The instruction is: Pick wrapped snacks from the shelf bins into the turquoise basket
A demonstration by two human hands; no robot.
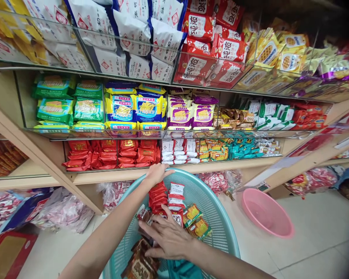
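Observation:
My left hand is closed over the far rim of a large turquoise plastic basket; part of its fingers is hidden at the rim. Inside the basket, my right hand reaches down with its thumb and fingers around a dark brown packet, which the hand partly covers. Beyond that hand lie stacked red packets and white-and-red packets. Yellow-green packets rest to its right. Brown snack packets sit nearer me, with a teal packet at the bottom.
Shelves with clear dividers hold biscuit packs and red packets just beyond the basket. A pink basin stands on the tiled floor at right. Bagged goods lie under the shelf at left, near a red box.

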